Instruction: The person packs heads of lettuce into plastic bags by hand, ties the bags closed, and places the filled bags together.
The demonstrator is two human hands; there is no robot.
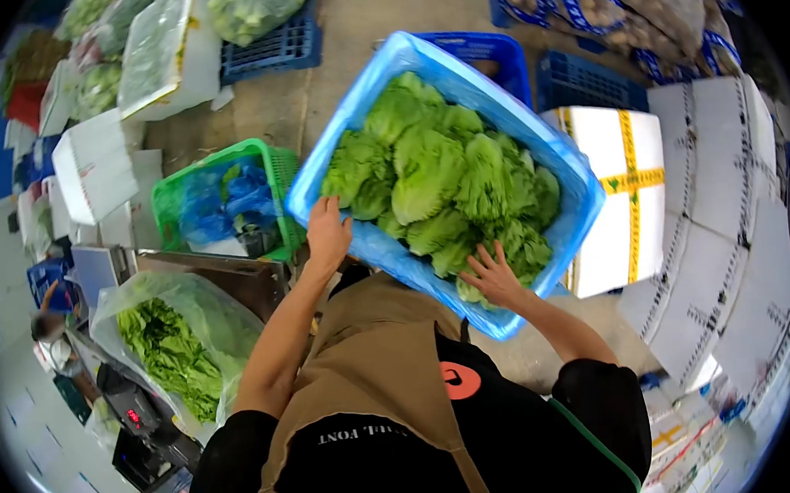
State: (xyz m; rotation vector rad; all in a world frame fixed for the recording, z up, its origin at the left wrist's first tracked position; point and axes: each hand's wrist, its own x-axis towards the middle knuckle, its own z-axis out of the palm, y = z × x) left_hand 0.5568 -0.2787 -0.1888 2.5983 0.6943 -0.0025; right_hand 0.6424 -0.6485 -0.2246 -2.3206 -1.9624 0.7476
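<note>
A crate [365, 249] lined with blue plastic film is in front of me, filled with green leafy lettuce [428, 175]. My left hand [328, 236] is at its near left rim, with the fingers closed over the edge beside the outer leaves. Inside the near right corner, my right hand [496, 279] rests on the lettuce with its fingers spread. To my left, a clear plastic bag [236, 326] holds more leafy greens [172, 358].
A green basket [282, 167] with blue plastic bags stands left of the crate. White foam boxes [640, 142] and stacked cartons [702, 252] line the right side. Beyond are a blue crate [512, 60] and netted sacks [621, 2]. A scale with a red display [132, 417] sits lower left.
</note>
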